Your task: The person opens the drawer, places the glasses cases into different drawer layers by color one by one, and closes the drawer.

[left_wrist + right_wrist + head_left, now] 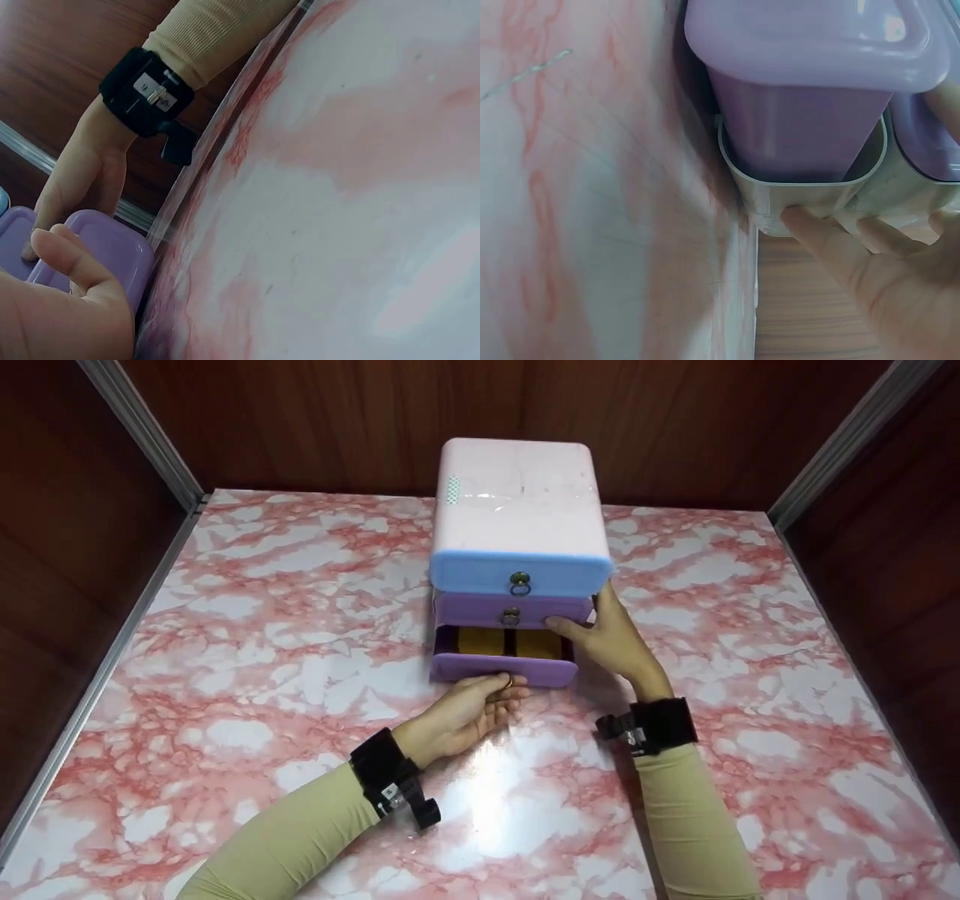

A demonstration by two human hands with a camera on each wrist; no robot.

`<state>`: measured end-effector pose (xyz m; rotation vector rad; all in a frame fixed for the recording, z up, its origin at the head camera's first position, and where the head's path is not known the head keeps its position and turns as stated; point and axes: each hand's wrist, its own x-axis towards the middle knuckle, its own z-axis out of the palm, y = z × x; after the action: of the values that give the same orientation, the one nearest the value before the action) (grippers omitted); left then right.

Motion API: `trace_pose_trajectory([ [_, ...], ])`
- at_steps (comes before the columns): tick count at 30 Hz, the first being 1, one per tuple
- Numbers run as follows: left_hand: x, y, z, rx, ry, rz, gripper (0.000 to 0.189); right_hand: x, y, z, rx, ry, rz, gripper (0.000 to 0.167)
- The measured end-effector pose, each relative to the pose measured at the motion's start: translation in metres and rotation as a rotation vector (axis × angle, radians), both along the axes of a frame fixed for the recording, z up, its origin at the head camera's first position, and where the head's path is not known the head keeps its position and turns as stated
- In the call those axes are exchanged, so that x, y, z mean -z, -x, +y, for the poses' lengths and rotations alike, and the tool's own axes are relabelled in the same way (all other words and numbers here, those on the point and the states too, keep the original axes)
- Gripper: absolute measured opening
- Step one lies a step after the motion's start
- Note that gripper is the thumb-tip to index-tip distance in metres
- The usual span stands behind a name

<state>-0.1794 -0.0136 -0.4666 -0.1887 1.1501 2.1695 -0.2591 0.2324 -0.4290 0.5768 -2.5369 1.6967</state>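
Note:
A small drawer unit [525, 502] with a pale pink top stands before me. Its blue top drawer [480, 572] and purple middle drawer [469, 610] look closed, while the purple bottom drawer [457, 669] sticks out, showing dark and yellowish parts inside. My left hand [457, 716] pinches the ring handle [511, 681] of that bottom drawer between thumb and finger. My right hand [619, 645] braces the unit's right side, its thumb against the middle drawer's front. In the right wrist view, extended fingers [832, 247] touch the pale side wall.
The unit stands on a red-and-white marbled tabletop [300, 660]. Dark wooden panels [322, 420] rise behind and at both sides, with metal strips in the corners. Black camera bands [664, 725] sit on both wrists.

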Motion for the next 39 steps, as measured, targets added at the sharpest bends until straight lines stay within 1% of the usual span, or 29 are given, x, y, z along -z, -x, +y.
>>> trace_pose_trajectory([
  [3,0.0,0.007,0.001,-0.015,-0.012,-0.012,0.03,0.0,0.0,0.0,-0.004,0.003,0.0,0.093],
  [8,-0.001,0.017,0.004,-0.047,-0.022,-0.032,0.028,-0.001,0.0,-0.002,-0.004,0.011,-0.011,0.091],
  [10,-0.002,0.02,0.005,-0.058,-0.026,-0.031,0.028,-0.002,-0.001,-0.002,-0.003,0.008,-0.007,0.091],
  [15,-0.002,0.027,0.008,-0.076,-0.034,-0.023,0.027,-0.003,0.0,-0.002,0.003,0.008,-0.023,0.093],
  [20,-0.003,0.033,0.01,-0.091,-0.022,-0.02,0.026,-0.001,0.0,-0.001,0.002,0.031,-0.05,0.089],
  [23,-0.003,0.036,0.012,-0.098,-0.023,-0.027,0.025,0.0,0.0,0.0,-0.004,0.034,-0.035,0.088],
  [27,-0.002,0.038,0.012,-0.106,-0.027,-0.045,0.025,0.001,-0.001,-0.001,-0.009,0.03,-0.019,0.091],
  [33,-0.003,0.04,0.014,-0.108,-0.027,-0.048,0.025,-0.001,-0.002,-0.001,0.001,0.022,-0.028,0.093],
  [39,-0.003,0.041,0.014,-0.106,-0.015,-0.036,0.025,-0.001,-0.001,0.0,-0.011,0.03,-0.046,0.094],
])
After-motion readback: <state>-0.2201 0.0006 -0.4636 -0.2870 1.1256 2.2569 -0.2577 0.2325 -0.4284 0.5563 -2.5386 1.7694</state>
